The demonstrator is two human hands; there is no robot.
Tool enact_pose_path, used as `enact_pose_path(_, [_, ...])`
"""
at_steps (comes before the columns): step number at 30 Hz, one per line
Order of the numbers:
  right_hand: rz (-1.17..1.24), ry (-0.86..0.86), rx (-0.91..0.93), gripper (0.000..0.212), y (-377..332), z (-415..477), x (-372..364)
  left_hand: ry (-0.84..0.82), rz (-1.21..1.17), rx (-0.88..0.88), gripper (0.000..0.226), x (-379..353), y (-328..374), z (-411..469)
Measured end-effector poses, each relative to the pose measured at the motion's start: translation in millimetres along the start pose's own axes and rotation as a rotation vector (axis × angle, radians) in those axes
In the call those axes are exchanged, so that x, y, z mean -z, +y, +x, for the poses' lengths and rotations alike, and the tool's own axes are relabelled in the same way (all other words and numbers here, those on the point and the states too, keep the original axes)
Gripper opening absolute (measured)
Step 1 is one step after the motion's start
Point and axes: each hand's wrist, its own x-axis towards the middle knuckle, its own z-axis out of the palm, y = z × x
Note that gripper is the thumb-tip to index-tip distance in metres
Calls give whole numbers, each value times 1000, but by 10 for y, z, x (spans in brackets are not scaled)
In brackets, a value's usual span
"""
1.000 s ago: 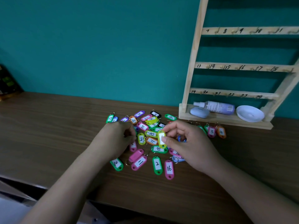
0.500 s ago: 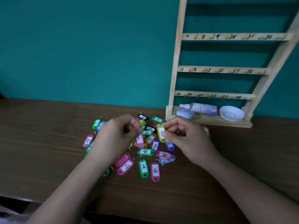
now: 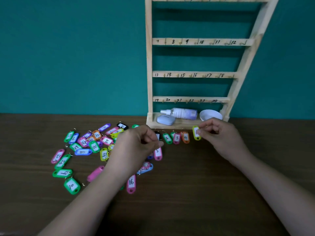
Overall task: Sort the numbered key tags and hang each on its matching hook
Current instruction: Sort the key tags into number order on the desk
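Yellow plastic tag (image 3: 196, 133) in right hand (image 3: 221, 139)

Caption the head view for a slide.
Right hand pinches a yellow tag beside the row of tags before the wooden rack; left hand pinches a pink tag by the loose pile.

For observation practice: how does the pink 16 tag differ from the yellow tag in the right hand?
The pink 16 tag lies flat on the table; the yellow tag is pinched upright by the right hand. The pink tag's number reads plainly; the yellow tag's is unclear. Both have white labels.
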Motion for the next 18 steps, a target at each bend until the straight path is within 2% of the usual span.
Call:
enact_pose_path(4, [-76,67,-72,13,218,24,129,-31,-3,-6,20,-188,105,33])
enact_pose_path(8, [-180,104,-68,14,266,46,136,-41,-2,-11,20,-293,157,63])
enact_pose_path(18, [-295,82,-46,11,131,-41,120,-38,-9,-10,16,-275,196,69])
